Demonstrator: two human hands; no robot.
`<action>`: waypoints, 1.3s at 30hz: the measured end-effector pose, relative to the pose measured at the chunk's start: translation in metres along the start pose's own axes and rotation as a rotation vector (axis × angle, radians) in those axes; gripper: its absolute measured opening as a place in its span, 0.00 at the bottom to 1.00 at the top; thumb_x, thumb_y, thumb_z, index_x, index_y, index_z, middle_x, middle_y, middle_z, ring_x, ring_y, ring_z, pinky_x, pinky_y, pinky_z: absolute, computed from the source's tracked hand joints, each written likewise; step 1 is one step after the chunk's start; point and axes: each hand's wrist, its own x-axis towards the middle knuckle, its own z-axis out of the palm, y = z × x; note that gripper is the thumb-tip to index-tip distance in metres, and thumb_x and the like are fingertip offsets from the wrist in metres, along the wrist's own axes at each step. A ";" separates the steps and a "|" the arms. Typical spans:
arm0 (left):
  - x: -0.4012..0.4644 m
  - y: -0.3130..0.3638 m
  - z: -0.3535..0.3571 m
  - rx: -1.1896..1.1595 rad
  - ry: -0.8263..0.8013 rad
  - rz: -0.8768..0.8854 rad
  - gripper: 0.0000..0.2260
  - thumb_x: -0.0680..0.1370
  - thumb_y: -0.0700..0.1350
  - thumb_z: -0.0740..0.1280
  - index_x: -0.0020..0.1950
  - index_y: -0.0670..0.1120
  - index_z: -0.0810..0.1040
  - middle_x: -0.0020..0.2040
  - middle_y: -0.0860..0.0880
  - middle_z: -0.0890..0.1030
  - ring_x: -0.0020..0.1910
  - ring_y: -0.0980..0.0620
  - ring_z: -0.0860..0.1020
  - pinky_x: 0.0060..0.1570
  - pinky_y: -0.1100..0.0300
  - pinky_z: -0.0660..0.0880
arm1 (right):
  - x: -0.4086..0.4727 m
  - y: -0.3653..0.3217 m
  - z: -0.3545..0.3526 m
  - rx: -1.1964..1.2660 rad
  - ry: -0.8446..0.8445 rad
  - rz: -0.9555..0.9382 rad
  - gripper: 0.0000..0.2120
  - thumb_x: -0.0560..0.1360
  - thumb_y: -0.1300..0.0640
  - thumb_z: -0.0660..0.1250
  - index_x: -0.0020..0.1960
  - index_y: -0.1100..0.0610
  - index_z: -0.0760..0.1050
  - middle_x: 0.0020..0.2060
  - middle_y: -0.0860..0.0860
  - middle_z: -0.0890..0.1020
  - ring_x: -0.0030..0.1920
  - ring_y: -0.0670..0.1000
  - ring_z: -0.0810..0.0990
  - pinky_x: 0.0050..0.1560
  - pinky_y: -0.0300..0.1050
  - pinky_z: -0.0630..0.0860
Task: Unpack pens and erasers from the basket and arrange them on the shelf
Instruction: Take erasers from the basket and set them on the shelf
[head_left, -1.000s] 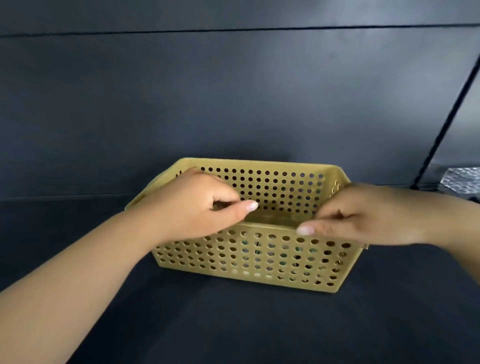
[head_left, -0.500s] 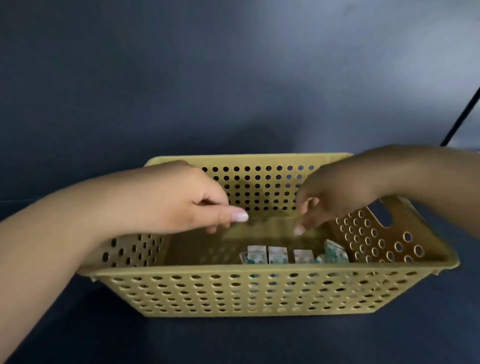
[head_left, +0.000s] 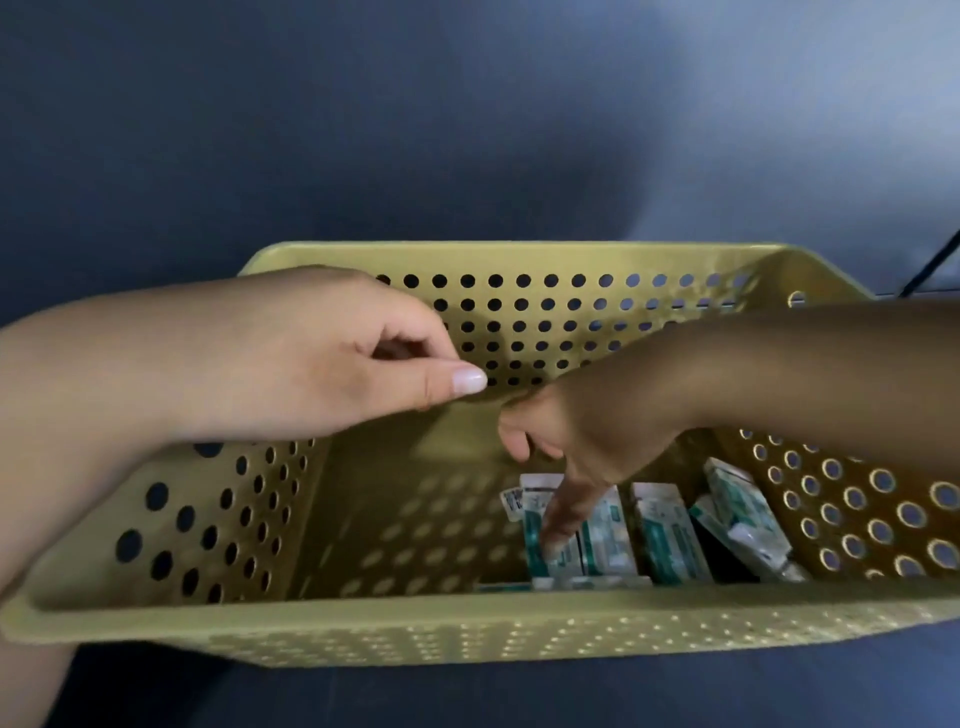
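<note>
Reaches deeper now: right hand (head_left: 582, 431), one finger extended onto white-and-green packets (head_left: 665, 535) lying in basket's (head_left: 363, 629) near right corner, other fingers loosely curled. Left hand (head_left: 311, 358) hovering, thumb out, holding nothing. Perforated yellow plastic walls; packet print too blurred to read; dark surface beneath.

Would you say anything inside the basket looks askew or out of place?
Mostly no. The packets stand in a row on the basket floor, but the rightmost packet leans against its neighbours. The right hand reaches down to them.
</note>
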 end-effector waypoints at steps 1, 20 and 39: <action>0.000 0.000 -0.001 -0.015 0.020 -0.004 0.23 0.58 0.73 0.52 0.45 0.68 0.74 0.42 0.71 0.77 0.42 0.67 0.76 0.46 0.54 0.77 | 0.001 0.000 0.001 -0.008 -0.014 0.004 0.28 0.68 0.41 0.68 0.62 0.53 0.65 0.43 0.46 0.71 0.39 0.43 0.68 0.33 0.36 0.63; -0.001 -0.009 0.002 0.007 -0.013 -0.050 0.30 0.54 0.78 0.45 0.48 0.71 0.71 0.39 0.59 0.82 0.39 0.57 0.81 0.44 0.49 0.79 | 0.007 0.013 -0.003 0.039 0.023 -0.102 0.15 0.65 0.44 0.72 0.37 0.45 0.66 0.35 0.41 0.71 0.37 0.40 0.69 0.37 0.38 0.66; 0.008 -0.008 -0.012 -0.947 0.200 -0.205 0.24 0.65 0.61 0.60 0.42 0.41 0.79 0.36 0.41 0.84 0.35 0.47 0.83 0.32 0.59 0.80 | -0.025 -0.034 -0.050 1.076 0.589 -0.396 0.12 0.66 0.57 0.72 0.37 0.57 0.67 0.22 0.50 0.77 0.21 0.45 0.74 0.19 0.33 0.68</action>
